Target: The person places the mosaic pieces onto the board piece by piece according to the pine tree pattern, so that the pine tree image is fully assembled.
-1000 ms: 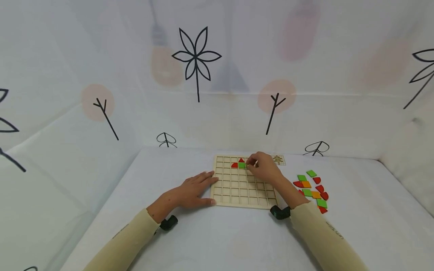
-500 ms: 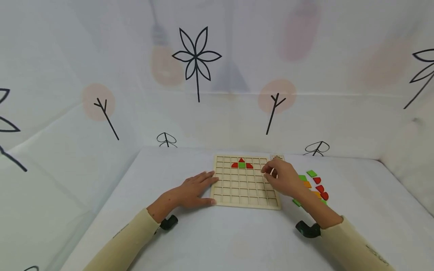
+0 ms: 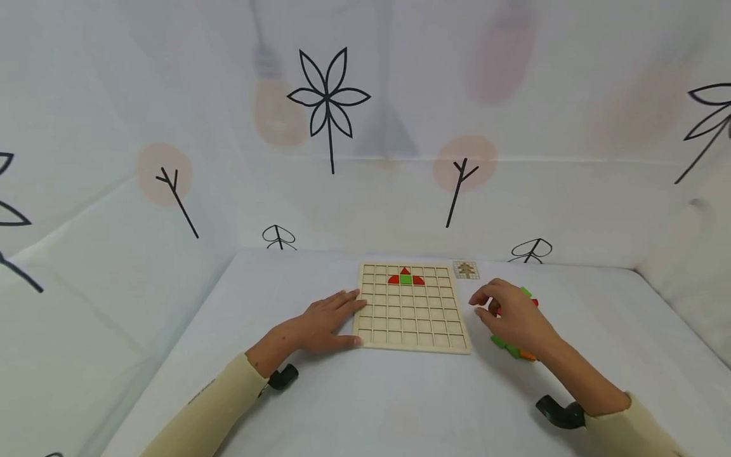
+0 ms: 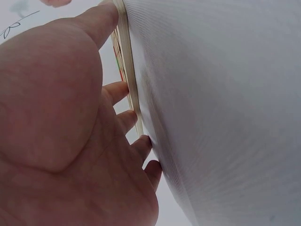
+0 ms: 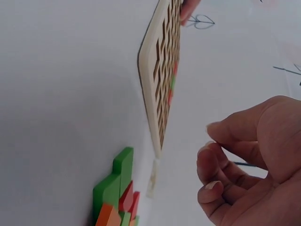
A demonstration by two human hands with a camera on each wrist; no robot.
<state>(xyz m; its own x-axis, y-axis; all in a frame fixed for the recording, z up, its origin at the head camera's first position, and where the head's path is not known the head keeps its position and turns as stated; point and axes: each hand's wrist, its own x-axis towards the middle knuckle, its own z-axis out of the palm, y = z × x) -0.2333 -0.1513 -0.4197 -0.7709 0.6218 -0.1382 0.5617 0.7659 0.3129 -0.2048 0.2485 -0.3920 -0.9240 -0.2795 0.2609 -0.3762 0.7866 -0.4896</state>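
- The left hand (image 3: pixel 325 324) lies spread at the board's left side, thumb at the near corner and fingertips over the edge — a steadying touch, I judge.
- The right hand (image 3: pixel 511 314) hangs above the surface (image 3: pixel 365 406), right of the board, fingers loosely curled, thumb close to forefinger, no piece to be seen between them.
- Loose tiles (image 5: pixel 109 190), green, red and orange, lie below the right hand, which partly hides them; the step in hand looks like fetching another one.
- The next move seems to call for lowering the right hand, parting thumb and forefinger, and pinching one flat tile by its edges without dragging its neighbours.
- The gridded board (image 3: pixel 436 313) lies flat between the hands, most cells bare.
- Toward its far side, ahead of both hands, a green square (image 3: pixel 405 279) sits between two red rounded pieces (image 3: pixel 393 279), a red triangle (image 3: pixel 405 271) beyond it.
- Farthest — ahead of the right hand — lies a card (image 3: pixel 466 270) with a tree-like figure.
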